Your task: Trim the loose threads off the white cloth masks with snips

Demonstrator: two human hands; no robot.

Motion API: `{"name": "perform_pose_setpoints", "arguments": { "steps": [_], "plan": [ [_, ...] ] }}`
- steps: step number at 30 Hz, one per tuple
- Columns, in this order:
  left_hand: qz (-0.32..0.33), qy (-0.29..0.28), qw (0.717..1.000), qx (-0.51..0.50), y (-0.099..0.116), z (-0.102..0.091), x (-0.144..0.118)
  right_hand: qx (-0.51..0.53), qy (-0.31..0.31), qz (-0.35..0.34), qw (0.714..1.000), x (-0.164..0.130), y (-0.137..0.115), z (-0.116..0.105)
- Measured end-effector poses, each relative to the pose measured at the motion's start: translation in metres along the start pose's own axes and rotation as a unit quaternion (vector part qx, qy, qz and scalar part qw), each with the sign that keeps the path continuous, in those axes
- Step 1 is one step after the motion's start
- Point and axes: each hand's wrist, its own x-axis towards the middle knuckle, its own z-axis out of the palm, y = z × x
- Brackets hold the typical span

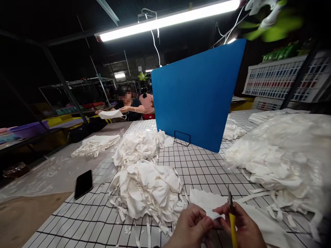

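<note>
My left hand (190, 229) is closed in a pinch on the edge of a white cloth piece (207, 197). My right hand (245, 225) grips a pair of yellow-handled scissors (232, 224), blades pointing up and away from me. Its fingertips also meet the cloth close to my left fingers. More white cloth spreads out under and beyond the right hand. Just left of my hands lies a heap of white cloth pieces (152, 187) with narrow straps. Small white scraps lie at its foot.
A blue panel (193, 96) stands upright on the checked tablecloth (88, 220). To the right is a plastic-wrapped mound of white cloth (281, 158). A black phone (83, 184) lies at left, near a stack of white pieces (97, 144). Beyond, a co-worker (136, 109) handles white cloth.
</note>
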Motion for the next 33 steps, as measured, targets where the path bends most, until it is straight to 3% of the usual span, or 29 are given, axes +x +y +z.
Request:
{"name": "perform_pose_setpoints", "arguments": {
  "steps": [2, 4, 7, 9, 14, 19, 24, 33],
  "plan": [
    [0.073, 0.04, 0.996, 0.046, -0.002, 0.001, 0.0, 0.064, -0.049, 0.037, 0.996, 0.001, -0.006, 0.001],
    [0.11, 0.042, 0.992, 0.046, -0.005, 0.004, 0.001, 0.118, -0.101, 0.069, 0.985, -0.001, -0.009, 0.005],
    [0.094, -0.006, 0.995, -0.034, -0.012, 0.008, 0.006, 0.172, -0.167, 0.092, 0.967, -0.007, -0.009, 0.01],
    [0.079, -0.015, 0.994, -0.077, -0.015, 0.01, 0.01, 0.17, -0.17, 0.086, 0.967, -0.007, -0.007, 0.005],
    [0.086, 0.033, 0.995, -0.044, -0.005, 0.007, 0.013, -0.063, -0.064, 0.032, 0.995, -0.002, -0.015, -0.04],
    [0.086, 0.019, 0.996, 0.017, 0.005, 0.008, 0.011, -0.298, -0.095, 0.018, 0.95, -0.018, -0.047, -0.074],
    [0.099, -0.009, 0.991, 0.093, 0.002, 0.009, 0.008, -0.368, -0.126, -0.003, 0.921, -0.034, -0.068, -0.068],
    [0.132, -0.06, 0.973, 0.182, 0.007, 0.003, 0.002, -0.41, -0.127, -0.072, 0.9, -0.037, -0.084, -0.051]
  ]
}}
